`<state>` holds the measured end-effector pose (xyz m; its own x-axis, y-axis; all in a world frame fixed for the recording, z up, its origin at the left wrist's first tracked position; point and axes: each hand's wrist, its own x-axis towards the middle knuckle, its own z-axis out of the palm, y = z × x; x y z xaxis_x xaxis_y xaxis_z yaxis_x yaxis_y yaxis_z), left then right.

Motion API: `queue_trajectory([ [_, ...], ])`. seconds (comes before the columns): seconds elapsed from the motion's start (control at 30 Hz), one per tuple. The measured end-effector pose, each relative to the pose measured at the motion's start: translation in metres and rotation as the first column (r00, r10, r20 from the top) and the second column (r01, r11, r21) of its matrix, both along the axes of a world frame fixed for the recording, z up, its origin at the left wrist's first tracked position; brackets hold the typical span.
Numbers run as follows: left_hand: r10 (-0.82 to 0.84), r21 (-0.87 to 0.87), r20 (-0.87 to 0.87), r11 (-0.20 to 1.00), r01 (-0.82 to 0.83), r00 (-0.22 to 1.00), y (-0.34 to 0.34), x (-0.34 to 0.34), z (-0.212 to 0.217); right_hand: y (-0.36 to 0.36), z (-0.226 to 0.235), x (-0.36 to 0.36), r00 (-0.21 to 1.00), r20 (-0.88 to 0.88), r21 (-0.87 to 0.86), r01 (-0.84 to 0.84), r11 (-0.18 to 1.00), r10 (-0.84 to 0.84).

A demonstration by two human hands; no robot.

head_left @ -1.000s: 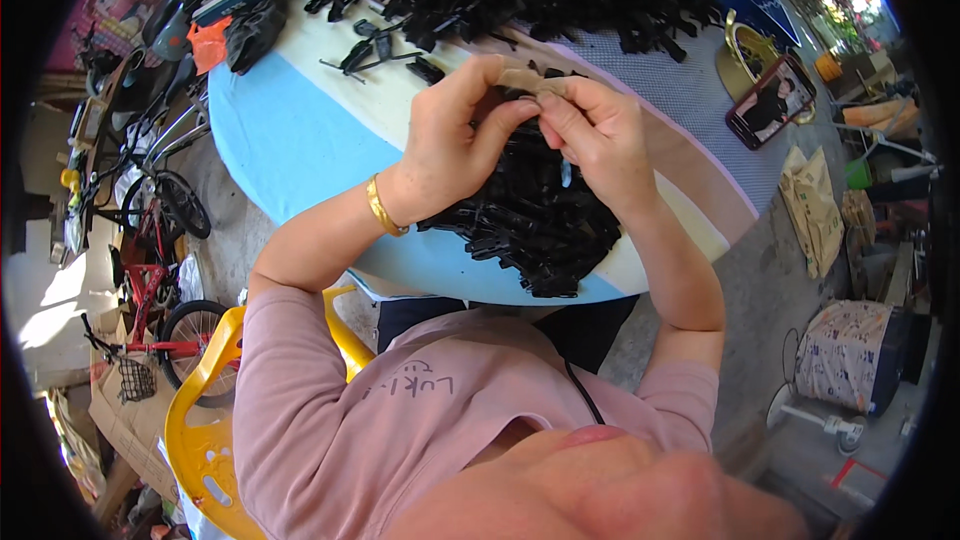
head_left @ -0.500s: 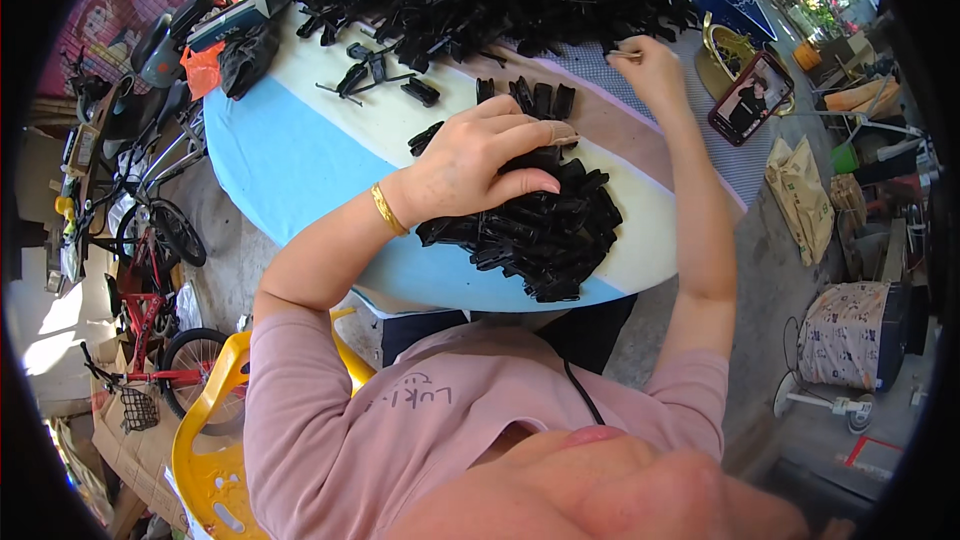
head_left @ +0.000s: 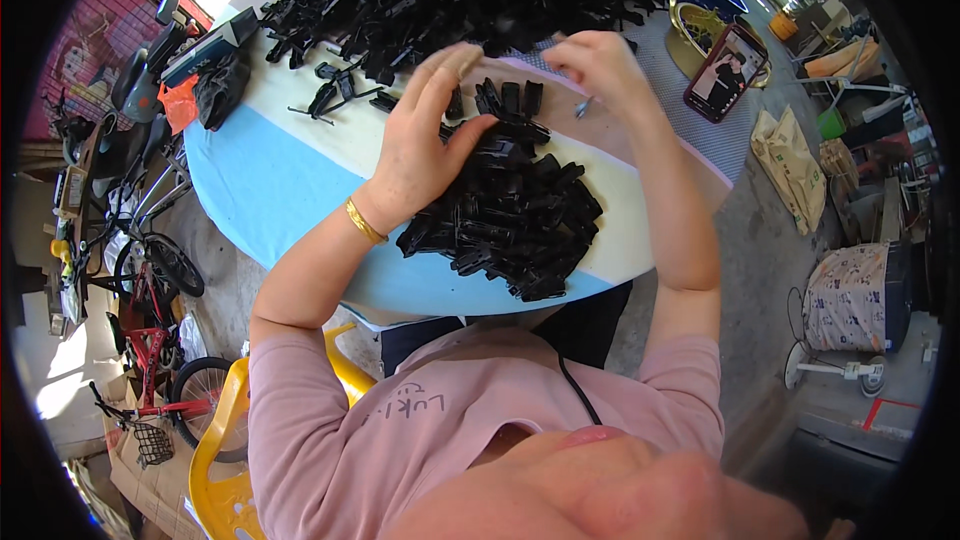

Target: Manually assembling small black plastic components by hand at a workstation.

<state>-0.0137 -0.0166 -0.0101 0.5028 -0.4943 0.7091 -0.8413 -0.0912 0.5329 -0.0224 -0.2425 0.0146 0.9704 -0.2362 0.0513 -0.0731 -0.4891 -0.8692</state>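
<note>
Small black plastic pieces lie in a near heap at the front of the cloth-covered table. My left hand, with a gold bangle at the wrist, is over the far left side of this heap, fingers stretched and thumb apart. A short row of the same pieces stands just right of its thumb. To the right, my right hand is closed in a pinch near the big far pile; what its fingers hold is hidden. A small silvery thing shows beneath that hand.
A few loose black pieces lie at the left. At the right are a phone showing a picture and a gold-coloured pot. A dark bag sits at the left edge; a yellow chair stands beside me.
My left hand has moved up and left off the near heap, its fingers straightening away from me. My right hand has shifted left. The whole view has slid slightly.
</note>
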Motion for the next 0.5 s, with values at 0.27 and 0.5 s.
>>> queue_trajectory([
  [0.27, 0.105, -0.043, -0.021, 0.993, -0.106, 0.994, -0.002, 0.004, -0.002, 0.064, -0.001, -0.031, 0.915, 0.219, 0.130, -0.373, 0.919, 0.340],
  [0.5, -0.074, 0.044, -0.115, 0.996, 0.080, 0.991, 0.005, 0.005, 0.006, 0.062, 0.000, -0.043, 0.857, 0.298, -0.033, -0.431, 0.902, 0.421],
])
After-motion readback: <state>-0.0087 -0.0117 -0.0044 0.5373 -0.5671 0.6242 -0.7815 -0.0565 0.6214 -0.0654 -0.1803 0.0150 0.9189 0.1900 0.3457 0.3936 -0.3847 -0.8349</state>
